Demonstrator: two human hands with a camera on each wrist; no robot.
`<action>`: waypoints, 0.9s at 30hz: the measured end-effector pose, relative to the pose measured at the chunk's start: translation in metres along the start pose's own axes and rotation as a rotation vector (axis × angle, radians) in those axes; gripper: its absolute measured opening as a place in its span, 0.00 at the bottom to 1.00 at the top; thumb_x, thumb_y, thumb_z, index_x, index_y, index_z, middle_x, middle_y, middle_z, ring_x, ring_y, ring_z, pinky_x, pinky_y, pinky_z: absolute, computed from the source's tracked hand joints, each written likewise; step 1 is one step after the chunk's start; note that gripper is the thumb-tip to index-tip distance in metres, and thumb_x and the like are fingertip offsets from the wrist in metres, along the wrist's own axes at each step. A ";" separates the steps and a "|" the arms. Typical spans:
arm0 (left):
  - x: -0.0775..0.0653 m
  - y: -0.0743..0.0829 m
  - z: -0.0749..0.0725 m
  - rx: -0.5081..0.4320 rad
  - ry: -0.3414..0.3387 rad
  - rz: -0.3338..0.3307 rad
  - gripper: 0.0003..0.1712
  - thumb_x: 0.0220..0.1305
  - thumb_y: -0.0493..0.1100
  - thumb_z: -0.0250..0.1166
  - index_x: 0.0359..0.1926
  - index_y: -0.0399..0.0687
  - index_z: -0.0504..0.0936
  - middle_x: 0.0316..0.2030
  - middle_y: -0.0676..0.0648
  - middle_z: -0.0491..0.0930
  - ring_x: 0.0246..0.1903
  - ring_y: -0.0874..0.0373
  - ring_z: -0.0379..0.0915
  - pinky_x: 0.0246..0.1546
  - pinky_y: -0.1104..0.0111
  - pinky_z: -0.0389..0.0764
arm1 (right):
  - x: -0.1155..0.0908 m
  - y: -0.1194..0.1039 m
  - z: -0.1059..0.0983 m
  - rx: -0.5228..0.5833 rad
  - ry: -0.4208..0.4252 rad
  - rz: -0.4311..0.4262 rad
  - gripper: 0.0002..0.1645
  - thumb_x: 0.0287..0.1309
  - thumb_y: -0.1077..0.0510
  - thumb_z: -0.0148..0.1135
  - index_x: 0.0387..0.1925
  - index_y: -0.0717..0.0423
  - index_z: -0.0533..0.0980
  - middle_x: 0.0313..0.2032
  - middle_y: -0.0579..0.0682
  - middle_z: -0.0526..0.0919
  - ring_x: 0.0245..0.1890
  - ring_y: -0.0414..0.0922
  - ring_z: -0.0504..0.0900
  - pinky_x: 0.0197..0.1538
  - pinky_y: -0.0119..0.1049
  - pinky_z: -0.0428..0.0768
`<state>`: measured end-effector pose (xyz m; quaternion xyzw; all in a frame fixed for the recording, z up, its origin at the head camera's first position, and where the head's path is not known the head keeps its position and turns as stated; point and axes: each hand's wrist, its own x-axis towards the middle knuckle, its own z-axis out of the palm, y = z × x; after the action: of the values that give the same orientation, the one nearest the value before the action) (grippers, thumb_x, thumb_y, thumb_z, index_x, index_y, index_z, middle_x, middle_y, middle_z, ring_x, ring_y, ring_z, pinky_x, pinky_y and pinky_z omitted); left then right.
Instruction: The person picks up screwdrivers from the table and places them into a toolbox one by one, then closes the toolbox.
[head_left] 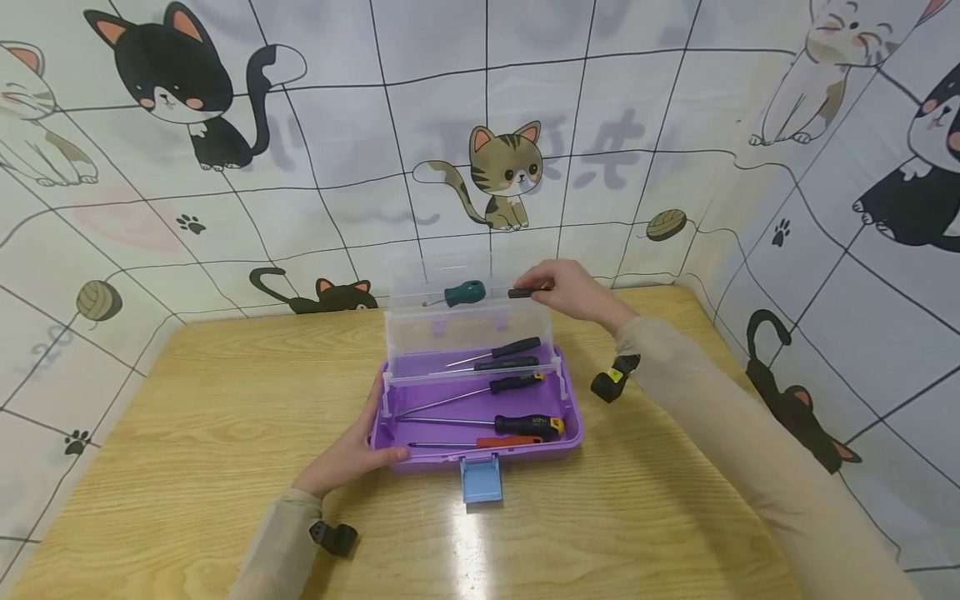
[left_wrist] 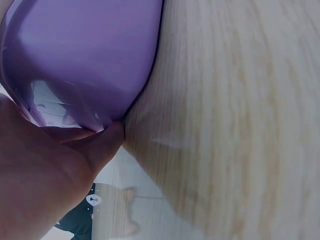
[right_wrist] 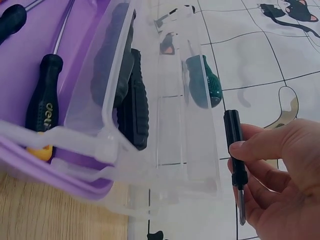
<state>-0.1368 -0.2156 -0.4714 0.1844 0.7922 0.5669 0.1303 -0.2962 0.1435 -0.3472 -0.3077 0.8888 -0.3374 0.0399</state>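
Note:
My right hand (head_left: 573, 287) pinches a small black screwdriver (right_wrist: 233, 135), its short metal tip pointing down in the right wrist view. It is above the right end of the clear plastic tray (head_left: 465, 332), which stands raised at the back of a purple toolbox (head_left: 575, 433). A stubby green-handled screwdriver (head_left: 465, 292) lies in the tray. Gripping the toolbox's left side is my left hand (head_left: 348, 454), its thumb at the front corner. In the box lie a black-and-yellow screwdriver (head_left: 525, 427), a red-handled screwdriver (head_left: 510, 442) and several black-handled ones.
A blue latch (head_left: 481, 481) hangs down at the front of the box. The box stands on a wooden table (head_left: 247, 400). Behind and beside the table rises a white cloth (head_left: 330, 192) printed with cartoon cats.

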 end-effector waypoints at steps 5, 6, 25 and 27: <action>0.000 0.000 0.000 -0.001 0.002 -0.004 0.69 0.55 0.42 0.72 0.75 0.66 0.25 0.75 0.46 0.25 0.72 0.40 0.23 0.63 0.35 0.35 | 0.008 -0.003 0.004 0.000 -0.010 -0.009 0.16 0.59 0.72 0.58 0.49 0.64 0.81 0.47 0.58 0.83 0.44 0.54 0.81 0.49 0.47 0.78; 0.000 0.000 0.000 -0.002 0.001 -0.004 0.68 0.55 0.42 0.72 0.75 0.66 0.25 0.75 0.46 0.25 0.72 0.40 0.23 0.63 0.35 0.35 | 0.009 -0.003 0.006 0.002 -0.011 -0.012 0.16 0.59 0.72 0.58 0.49 0.65 0.81 0.47 0.59 0.83 0.45 0.54 0.81 0.49 0.47 0.78; 0.000 0.000 0.000 0.016 0.005 0.010 0.68 0.55 0.41 0.72 0.75 0.64 0.25 0.75 0.48 0.24 0.72 0.41 0.23 0.64 0.36 0.36 | 0.029 -0.013 0.028 0.035 -0.039 -0.025 0.18 0.60 0.73 0.56 0.51 0.67 0.79 0.49 0.59 0.82 0.49 0.54 0.79 0.52 0.45 0.77; 0.000 0.000 0.000 0.015 0.005 0.012 0.68 0.55 0.41 0.72 0.75 0.62 0.25 0.75 0.48 0.24 0.72 0.41 0.23 0.63 0.35 0.36 | 0.029 -0.012 0.029 0.034 -0.034 -0.031 0.18 0.60 0.73 0.56 0.51 0.67 0.79 0.49 0.59 0.82 0.49 0.54 0.79 0.53 0.45 0.76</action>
<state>-0.1371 -0.2152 -0.4716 0.1885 0.7957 0.5622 0.1235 -0.3055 0.1031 -0.3576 -0.3265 0.8771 -0.3479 0.0548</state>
